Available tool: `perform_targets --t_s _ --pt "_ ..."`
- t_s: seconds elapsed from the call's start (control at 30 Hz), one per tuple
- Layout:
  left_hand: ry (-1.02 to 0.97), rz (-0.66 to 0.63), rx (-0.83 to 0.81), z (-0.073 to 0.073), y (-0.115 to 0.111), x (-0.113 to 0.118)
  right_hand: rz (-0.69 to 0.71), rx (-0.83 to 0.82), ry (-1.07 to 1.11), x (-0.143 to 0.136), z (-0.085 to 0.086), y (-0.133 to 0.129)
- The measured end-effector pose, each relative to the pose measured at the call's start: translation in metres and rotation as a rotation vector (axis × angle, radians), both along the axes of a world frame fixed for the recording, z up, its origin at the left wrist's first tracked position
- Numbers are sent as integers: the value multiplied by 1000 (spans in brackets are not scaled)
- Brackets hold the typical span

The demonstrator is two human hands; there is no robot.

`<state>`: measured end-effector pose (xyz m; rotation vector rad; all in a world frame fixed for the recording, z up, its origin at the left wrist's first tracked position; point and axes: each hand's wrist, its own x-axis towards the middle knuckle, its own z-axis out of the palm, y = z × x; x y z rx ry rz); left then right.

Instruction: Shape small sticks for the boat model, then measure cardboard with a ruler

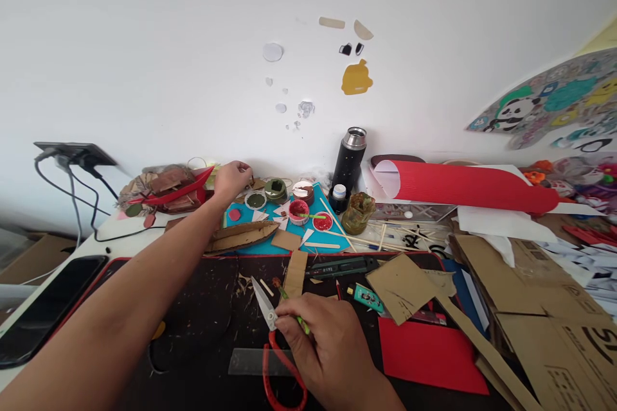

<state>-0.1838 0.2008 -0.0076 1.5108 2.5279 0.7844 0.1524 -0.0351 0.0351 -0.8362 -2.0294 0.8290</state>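
Right hand (pixel 332 341), near centre, grasps a green brush (pixel 282 291), its tip rusty brown; scissors (pixel 263 300) lie by the thumb, and I cannot tell whether they touch. Farther, left of centre, the boat (pixel 243 237) sits on a blue sheet (pixel 260 249): its hull looks shaped, but the cardboard is bare, its colouring seemingly undone. To its right, a red pot (pixel 298 213) stands open. Farthest, the left hand (pixel 232 180) has bent fingertips close together; any hold is unclear. Left of it, a model (pixel 178 190) already shows red.
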Motion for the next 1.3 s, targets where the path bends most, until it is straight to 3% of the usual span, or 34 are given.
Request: perform_targets --t_s 0.47,0.87,1.13,1.3 --pt "-28 30 10 -4 3 -4 3 19 -13 -1 0 -1" --pt "-30 24 -3 2 6 2 24 24 -60 -1 -1 0" --pt "-26 4 33 13 -1 10 14 55 25 -1 3 0" --pt "-38 -65 90 33 -16 22 -24 51 89 1 8 -1"
